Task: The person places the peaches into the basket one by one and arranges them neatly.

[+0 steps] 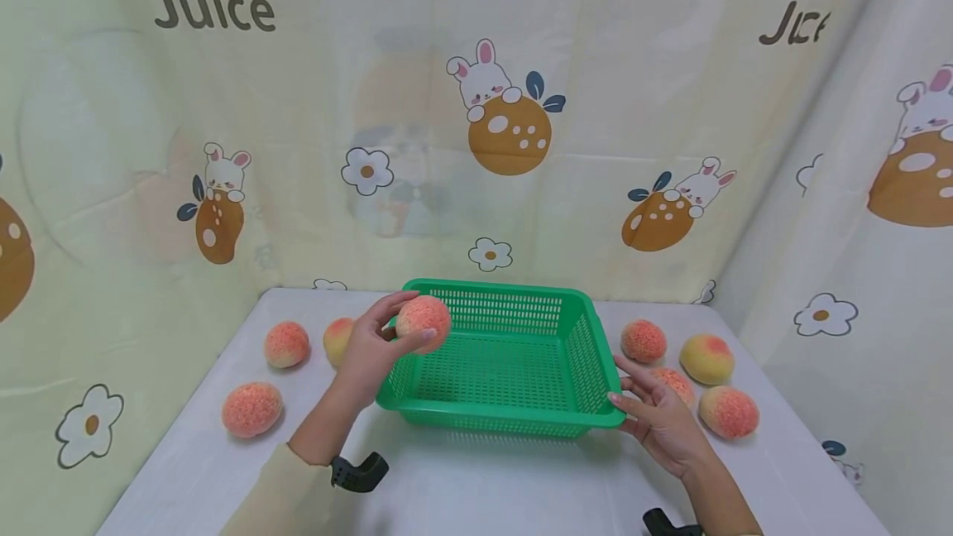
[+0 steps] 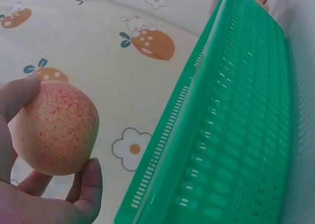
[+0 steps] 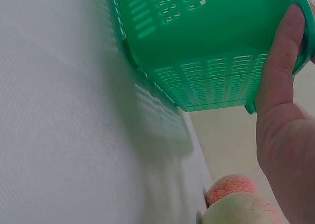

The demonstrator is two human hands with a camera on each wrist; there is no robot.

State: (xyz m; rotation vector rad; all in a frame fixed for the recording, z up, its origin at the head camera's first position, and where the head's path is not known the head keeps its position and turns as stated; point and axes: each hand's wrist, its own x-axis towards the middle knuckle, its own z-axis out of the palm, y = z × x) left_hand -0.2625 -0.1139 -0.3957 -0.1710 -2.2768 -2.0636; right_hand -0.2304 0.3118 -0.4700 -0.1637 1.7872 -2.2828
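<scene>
A pink, speckled peach (image 1: 423, 324) is held between the thumb and fingers of my left hand (image 1: 375, 346), over the left end of a green plastic basket (image 1: 506, 416). In the left wrist view the same peach (image 2: 58, 128) appears beside the basket's slotted wall (image 2: 231, 115), apart from it. My right hand (image 1: 663, 420) grips the basket's right rim near the front corner. The right wrist view shows its thumb (image 3: 283, 61) against the basket's end wall (image 3: 211, 42); the other fingers are mostly hidden behind the rim.
Left of the basket lie two pink peaches (image 1: 252, 409) and a yellowish peach (image 1: 337, 341) partly behind my left hand. Several more peaches (image 1: 729, 413) lie right of the basket, close to my right hand. A printed curtain (image 1: 417, 213) hangs behind the white table (image 1: 476, 495).
</scene>
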